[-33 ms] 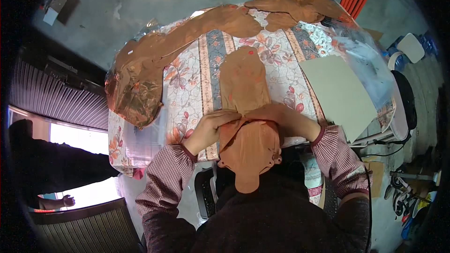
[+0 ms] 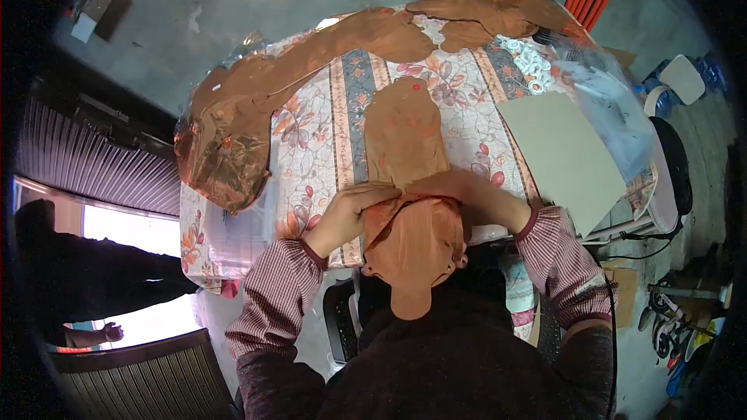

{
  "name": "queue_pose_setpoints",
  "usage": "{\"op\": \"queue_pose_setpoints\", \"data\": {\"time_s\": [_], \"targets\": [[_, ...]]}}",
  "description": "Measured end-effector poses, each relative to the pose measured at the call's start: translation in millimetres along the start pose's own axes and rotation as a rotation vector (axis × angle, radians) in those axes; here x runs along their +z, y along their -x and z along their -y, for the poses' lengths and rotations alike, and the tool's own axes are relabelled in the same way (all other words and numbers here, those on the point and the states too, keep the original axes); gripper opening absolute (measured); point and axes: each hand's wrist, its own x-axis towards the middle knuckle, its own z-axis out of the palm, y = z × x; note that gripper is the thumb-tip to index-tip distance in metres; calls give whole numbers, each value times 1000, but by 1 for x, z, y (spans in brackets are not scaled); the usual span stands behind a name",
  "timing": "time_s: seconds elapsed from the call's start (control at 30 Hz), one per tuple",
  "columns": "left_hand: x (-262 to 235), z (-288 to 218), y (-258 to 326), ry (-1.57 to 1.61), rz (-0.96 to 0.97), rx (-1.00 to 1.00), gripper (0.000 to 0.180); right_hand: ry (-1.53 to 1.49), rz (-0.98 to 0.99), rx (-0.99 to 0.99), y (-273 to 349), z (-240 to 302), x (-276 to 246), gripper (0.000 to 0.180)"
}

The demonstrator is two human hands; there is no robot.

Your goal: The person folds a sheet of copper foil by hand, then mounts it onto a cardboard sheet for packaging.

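A long copper-brown sheet piece (image 2: 405,132), thin and shiny like foil or coated cloth, lies across the near edge of the table. Its far end is flat and rounded. The near end bulges over the edge toward my body, with a narrow tongue and small side loops hanging down. My left hand (image 2: 348,214) pinches a fold at the middle of the piece from the left. From the right, my right hand (image 2: 486,198) grips the same fold, fingers curled inward. Both sets of fingertips meet near the centre and are partly hidden by the material.
More crumpled copper-brown pieces (image 2: 311,54) run along the table's far and left edges. A flowered tablecloth (image 2: 303,120) covers the table. To the right are a grey-green board (image 2: 564,155), white lace trims (image 2: 531,62) and clear plastic (image 2: 611,109). Another person (image 2: 101,272) stands at the left.
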Motion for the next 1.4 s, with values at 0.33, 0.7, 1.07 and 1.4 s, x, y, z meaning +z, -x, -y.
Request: {"op": "queue_pose_setpoints", "data": {"time_s": [0.33,0.7,1.07,1.4], "targets": [[-6,36,-36,406,-72,-425,13,-818,-324,479,-34,-66,-4,36],[-17,35,-61,694,-130,-939,18,-528,-571,580,-21,-39,3,42],[-10,45,-65,533,-116,-899,22,705,-365,262,-25,-22,23,52],[-10,38,-66,628,-140,-904,24,696,-285,364,-35,-36,15,62]]}}
